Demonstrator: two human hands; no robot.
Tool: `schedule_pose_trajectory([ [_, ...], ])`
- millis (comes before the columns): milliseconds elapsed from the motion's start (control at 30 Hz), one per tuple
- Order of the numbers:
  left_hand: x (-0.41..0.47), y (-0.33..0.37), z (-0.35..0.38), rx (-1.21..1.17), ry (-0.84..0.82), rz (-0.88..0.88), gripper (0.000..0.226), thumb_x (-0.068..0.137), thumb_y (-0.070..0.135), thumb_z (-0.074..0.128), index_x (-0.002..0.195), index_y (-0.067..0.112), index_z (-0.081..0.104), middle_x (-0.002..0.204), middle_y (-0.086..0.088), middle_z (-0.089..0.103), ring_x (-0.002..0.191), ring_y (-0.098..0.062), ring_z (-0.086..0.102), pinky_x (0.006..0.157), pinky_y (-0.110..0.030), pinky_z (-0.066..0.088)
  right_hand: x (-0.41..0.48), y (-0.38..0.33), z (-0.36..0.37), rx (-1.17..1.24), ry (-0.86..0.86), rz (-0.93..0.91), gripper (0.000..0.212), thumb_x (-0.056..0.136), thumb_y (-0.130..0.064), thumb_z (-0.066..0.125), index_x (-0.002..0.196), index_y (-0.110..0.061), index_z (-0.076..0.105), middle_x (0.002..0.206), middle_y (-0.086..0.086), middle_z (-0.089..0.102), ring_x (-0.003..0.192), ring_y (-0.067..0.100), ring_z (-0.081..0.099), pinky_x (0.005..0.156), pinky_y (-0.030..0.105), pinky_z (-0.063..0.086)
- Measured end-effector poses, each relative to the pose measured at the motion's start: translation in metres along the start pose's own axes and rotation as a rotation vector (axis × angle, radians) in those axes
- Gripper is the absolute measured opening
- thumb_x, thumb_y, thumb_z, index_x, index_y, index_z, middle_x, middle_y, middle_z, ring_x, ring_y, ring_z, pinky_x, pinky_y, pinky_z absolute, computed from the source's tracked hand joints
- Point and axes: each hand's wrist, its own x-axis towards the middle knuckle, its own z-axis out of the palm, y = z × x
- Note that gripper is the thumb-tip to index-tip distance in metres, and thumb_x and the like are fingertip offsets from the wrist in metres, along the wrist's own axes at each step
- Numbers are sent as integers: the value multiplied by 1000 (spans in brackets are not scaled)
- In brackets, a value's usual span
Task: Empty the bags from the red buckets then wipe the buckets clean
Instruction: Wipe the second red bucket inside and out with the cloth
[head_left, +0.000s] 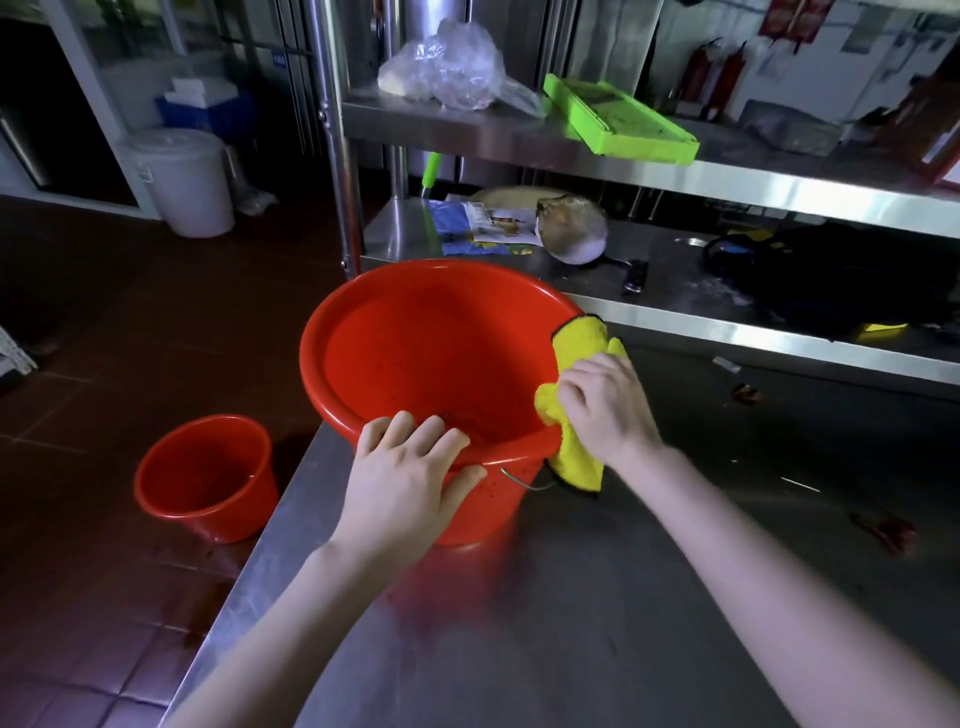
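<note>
A large red bucket (415, 353) stands on the steel table (597, 597) near its left edge, with no bag inside. My left hand (410, 478) grips the near rim, fingers over the edge and thumb on the outer wall. My right hand (605, 410) presses a yellow cloth (584, 338) against the bucket's right rim and outer side. The cloth hangs down past the wire handle (524, 480). A smaller red bucket (205, 475) sits on the floor to the left, open and without a bag.
Behind the bucket a steel shelf unit (727, 171) holds a clear plastic bag (447, 65), a green tray (618, 117), papers, a metal bowl (574, 226) and a dark bag. A white lidded bin (179, 179) stands on the tiled floor at far left. Small red scraps lie on the table at right.
</note>
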Motion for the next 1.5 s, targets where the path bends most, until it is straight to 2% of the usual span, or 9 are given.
schedule_pose_trajectory([
  [167, 6, 13, -9, 10, -127, -57, 46, 94, 54, 36, 90, 18, 65, 82, 5, 59, 78, -25, 53, 80, -40, 43, -30, -70, 20, -30, 137, 32, 33, 86, -25, 42, 57, -16, 55, 57, -2, 55, 61, 24, 47, 68, 37, 37],
  [300, 14, -18, -25, -134, -196, 9, 62, 86, 72, 31, 111, 23, 59, 101, 9, 63, 94, -19, 58, 82, -35, 40, -28, -48, 10, 39, 119, -170, 31, 85, -22, 44, 59, -13, 57, 55, -1, 53, 58, 23, 47, 61, 34, 35],
  [500, 14, -83, -37, -30, -326, 131, 74, 88, 75, 22, 113, 19, 63, 101, 7, 60, 108, -18, 55, 118, -48, 22, 1, 33, -13, 30, -85, -242, 34, 89, -23, 36, 64, -9, 55, 65, 6, 55, 71, 28, 50, 72, 41, 42],
  [633, 4, -66, -20, 24, -152, 180, 60, 92, 60, 31, 96, 11, 65, 85, 0, 55, 85, -27, 55, 97, -50, 42, -4, 38, -1, 46, 40, -145, 39, 93, -22, 34, 68, -5, 59, 69, 8, 57, 74, 29, 51, 78, 38, 39],
  [867, 6, -23, -13, 119, -79, 121, 52, 86, 57, 38, 86, 13, 66, 77, -4, 58, 75, -32, 57, 76, -46, 48, -43, -54, 18, -30, 279, 71, 29, 88, -21, 45, 61, -16, 53, 61, 4, 54, 67, 30, 50, 67, 41, 39],
  [967, 2, -2, -6, 73, -22, 50, 45, 87, 50, 42, 78, 12, 64, 72, -2, 55, 69, -30, 54, 75, -47, 49, -53, -88, 26, -26, 289, 34, 32, 92, -26, 45, 62, -16, 53, 60, 1, 51, 64, 26, 47, 64, 39, 36],
  [1133, 1, -4, -1, 12, -20, 75, 47, 90, 54, 39, 80, 14, 62, 73, 3, 52, 71, -26, 52, 79, -45, 45, -24, -18, 0, 51, 83, -312, 28, 87, -17, 46, 59, -13, 51, 56, 4, 49, 58, 27, 48, 58, 36, 37],
  [1267, -2, -2, -1, 42, -29, 96, 43, 92, 51, 39, 88, 17, 64, 79, 4, 55, 75, -24, 52, 85, -41, 41, 3, 39, -16, 5, -114, -144, 32, 92, -18, 42, 69, -5, 58, 71, 9, 60, 79, 31, 55, 79, 38, 40],
  [1500, 7, 16, -15, 129, -126, 3, 33, 85, 47, 62, 83, 15, 65, 74, -1, 57, 72, -30, 57, 77, -43, 48, -32, -35, 11, -29, 159, 13, 33, 86, -24, 42, 58, -14, 57, 58, 3, 57, 64, 28, 52, 68, 38, 39],
])
